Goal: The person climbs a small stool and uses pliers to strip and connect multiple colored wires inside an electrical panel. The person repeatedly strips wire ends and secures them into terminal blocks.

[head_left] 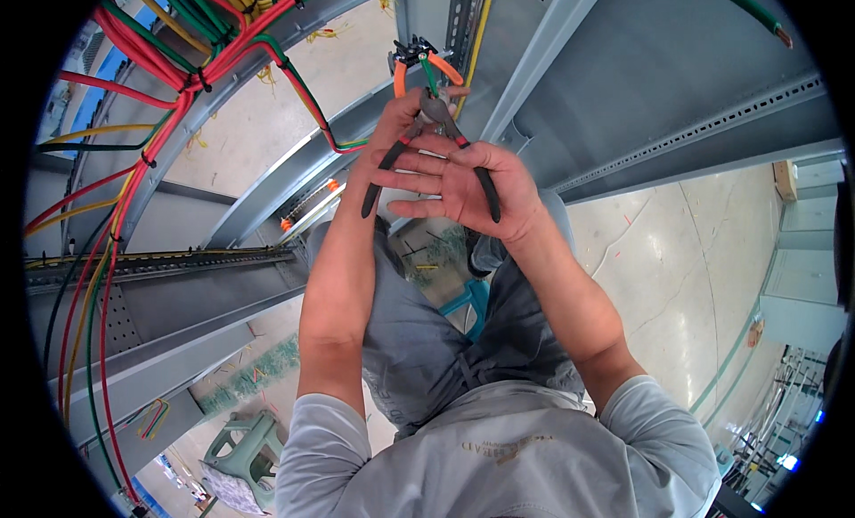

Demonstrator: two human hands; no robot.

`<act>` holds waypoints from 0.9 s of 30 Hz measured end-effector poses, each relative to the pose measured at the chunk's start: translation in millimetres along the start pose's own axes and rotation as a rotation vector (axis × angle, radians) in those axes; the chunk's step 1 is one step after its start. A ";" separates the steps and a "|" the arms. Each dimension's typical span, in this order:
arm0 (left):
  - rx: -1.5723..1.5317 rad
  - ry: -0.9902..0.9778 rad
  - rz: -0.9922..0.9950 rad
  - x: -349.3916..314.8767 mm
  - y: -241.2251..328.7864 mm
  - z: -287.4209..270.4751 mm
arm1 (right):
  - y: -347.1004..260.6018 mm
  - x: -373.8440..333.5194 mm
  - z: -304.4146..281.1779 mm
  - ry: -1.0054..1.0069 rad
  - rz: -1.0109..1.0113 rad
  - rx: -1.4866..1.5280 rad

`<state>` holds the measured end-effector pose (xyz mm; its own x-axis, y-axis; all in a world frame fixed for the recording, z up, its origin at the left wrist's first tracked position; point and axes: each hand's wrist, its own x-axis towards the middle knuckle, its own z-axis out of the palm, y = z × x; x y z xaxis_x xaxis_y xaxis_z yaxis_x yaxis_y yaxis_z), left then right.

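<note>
In my right hand [481, 184] are cutting pliers [436, 111] with black and red handles. The handles are spread, with my thumb on the right one and my fingers reaching between them. The jaws point away from me, at the end of a short green wire [429, 73]. My left hand [401, 117] is just behind the jaws, its fingers closed round the wire and partly hidden by the pliers. Right beyond it sits an orange-handled hand tool [427, 58] with a dark head; what supports it is hidden.
Grey metal cabinet framing [543, 64] surrounds my hands, with a slotted rail [695, 130] at right. Bundled red, green and yellow wires [191, 86] run down the left. A thick green cable [757, 15] hangs at upper right. A green stool [245, 451] stands at lower left.
</note>
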<state>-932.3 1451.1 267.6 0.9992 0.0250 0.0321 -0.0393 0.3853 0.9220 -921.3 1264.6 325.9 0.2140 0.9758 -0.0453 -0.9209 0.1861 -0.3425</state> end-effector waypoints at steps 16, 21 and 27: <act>0.007 0.016 -0.037 -1.4 -1.9 -2.9 | 4.0 -2.4 -11.0 -0.031 0.023 0.025; -0.099 -0.023 -0.004 -2.6 -0.8 -1.3 | 6.1 -2.8 -7.8 -0.024 0.012 0.061; -0.102 0.133 -0.044 -2.0 3.2 13.5 | 10.1 -1.4 -8.1 0.039 -0.032 0.048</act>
<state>-934.3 1439.8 275.7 0.9899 0.1255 -0.0653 -0.0030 0.4802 0.8771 -928.3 1264.1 314.9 0.2557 0.9641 -0.0721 -0.9278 0.2238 -0.2986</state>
